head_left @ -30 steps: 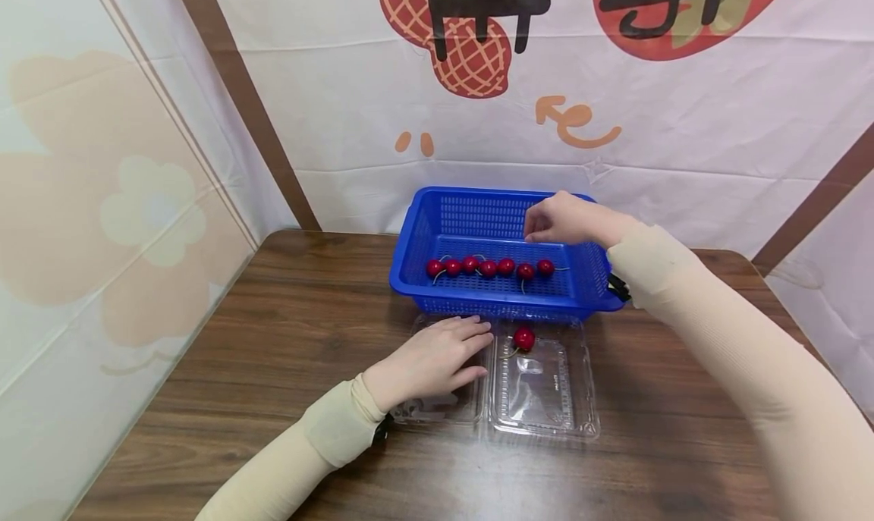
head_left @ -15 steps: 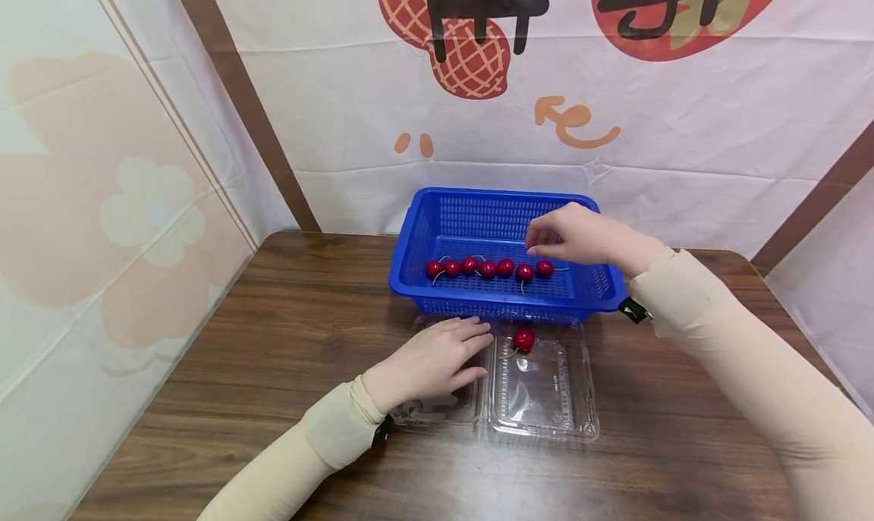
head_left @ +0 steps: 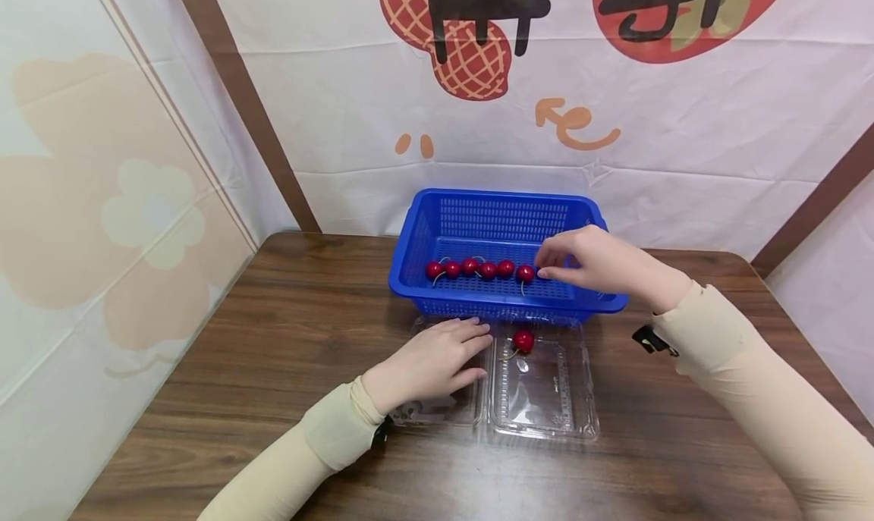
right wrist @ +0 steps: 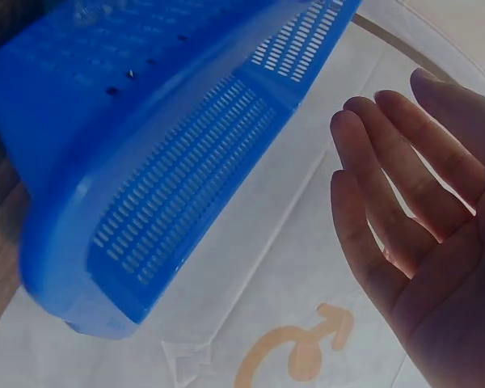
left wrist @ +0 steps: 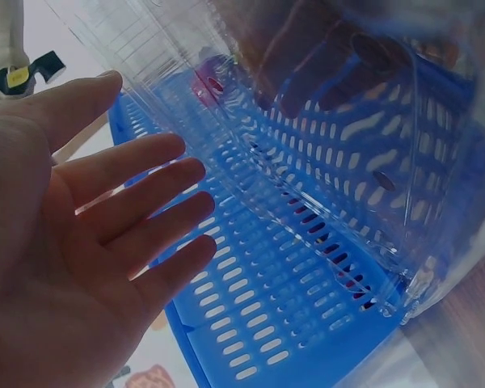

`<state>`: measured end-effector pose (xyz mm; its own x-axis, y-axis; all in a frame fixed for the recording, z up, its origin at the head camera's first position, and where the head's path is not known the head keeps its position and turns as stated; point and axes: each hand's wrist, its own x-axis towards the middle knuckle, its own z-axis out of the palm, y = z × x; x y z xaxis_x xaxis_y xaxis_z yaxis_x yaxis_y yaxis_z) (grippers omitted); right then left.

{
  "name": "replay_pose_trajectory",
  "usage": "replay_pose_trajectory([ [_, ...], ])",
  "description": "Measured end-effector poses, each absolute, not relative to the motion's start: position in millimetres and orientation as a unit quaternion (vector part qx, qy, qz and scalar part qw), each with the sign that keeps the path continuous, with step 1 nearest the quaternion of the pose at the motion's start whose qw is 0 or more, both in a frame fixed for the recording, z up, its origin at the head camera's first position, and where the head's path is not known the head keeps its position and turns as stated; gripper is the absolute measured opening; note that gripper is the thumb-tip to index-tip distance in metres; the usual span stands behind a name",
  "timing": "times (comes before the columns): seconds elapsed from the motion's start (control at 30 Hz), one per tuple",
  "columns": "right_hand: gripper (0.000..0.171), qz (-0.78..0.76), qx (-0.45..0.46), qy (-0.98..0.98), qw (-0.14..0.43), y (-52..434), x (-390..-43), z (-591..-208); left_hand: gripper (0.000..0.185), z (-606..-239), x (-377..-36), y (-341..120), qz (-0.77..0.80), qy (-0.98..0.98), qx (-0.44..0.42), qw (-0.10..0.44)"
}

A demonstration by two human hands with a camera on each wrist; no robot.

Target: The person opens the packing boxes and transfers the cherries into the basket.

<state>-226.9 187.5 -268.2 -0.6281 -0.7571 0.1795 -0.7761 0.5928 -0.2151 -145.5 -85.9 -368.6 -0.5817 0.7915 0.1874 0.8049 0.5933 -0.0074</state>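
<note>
My left hand (head_left: pixel 430 362) lies with spread, nearly straight fingers over the left half of a clear plastic clamshell box (head_left: pixel 536 403). One red cherry (head_left: pixel 523 341) with a stem sits in the box's right half. Behind it stands a blue perforated basket (head_left: pixel 451 302), where several cherries (head_left: pixel 470 266) form a row. Over the basket's right end hovers my right hand (head_left: pixel 594 262), fingers loosely bent and thumb apart, close to the row's right end. Those fingers mostly hide the rightmost cherry. In the right wrist view, nothing shows between the fingers (right wrist: pixel 392 186).
The box and basket stand on a brown wooden table (head_left: pixel 287 339). A printed white cloth (head_left: pixel 341 111) hangs just behind the basket, and another cloth is at the left. The basket's near wall rises directly behind the box.
My right hand has come down and nearer over the basket's right end, its fingers opening a little and now covering the rightmost cherry. The left hand and the boxed cherry have stayed put.
</note>
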Motion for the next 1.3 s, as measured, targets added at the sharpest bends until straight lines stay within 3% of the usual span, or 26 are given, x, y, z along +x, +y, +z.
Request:
replay_pose_trajectory([
  [0.77, 0.009, 0.159, 0.470, -0.864, 0.088, 195, -184, -303, 0.049, -368, -143, -85, -0.040, -0.885, -0.453, 0.096],
  [1.3, 0.009, 0.160, 0.464, -0.871, 0.020, 196, -174, -339, 0.047, -369, -142, -84, -0.043, -0.883, -0.456, 0.101],
])
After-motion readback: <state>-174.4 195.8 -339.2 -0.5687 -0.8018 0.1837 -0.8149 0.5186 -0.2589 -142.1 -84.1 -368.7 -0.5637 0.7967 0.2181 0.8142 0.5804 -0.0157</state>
